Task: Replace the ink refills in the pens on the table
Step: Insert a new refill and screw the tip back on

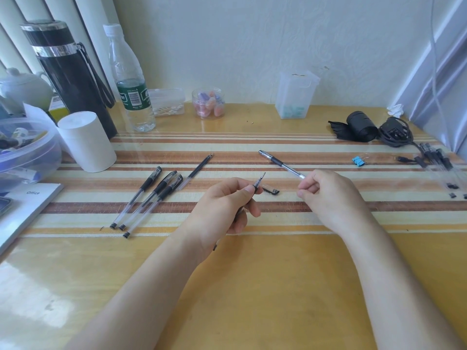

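Refill and barrel held apart over the table [252, 286]

A refill [260, 181] is pinched in the left hand [225, 205], a pen barrel [281, 164] in the right hand [328, 195]; three capped pens [149, 198] are laid left.

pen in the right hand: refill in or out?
Out. The right hand holds the barrel by its rear end, pointed away; the refill sits separately in the left hand, tip up.

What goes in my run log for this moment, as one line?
left hand: holds refill | right hand: holds pen barrel | capped pens: three on table
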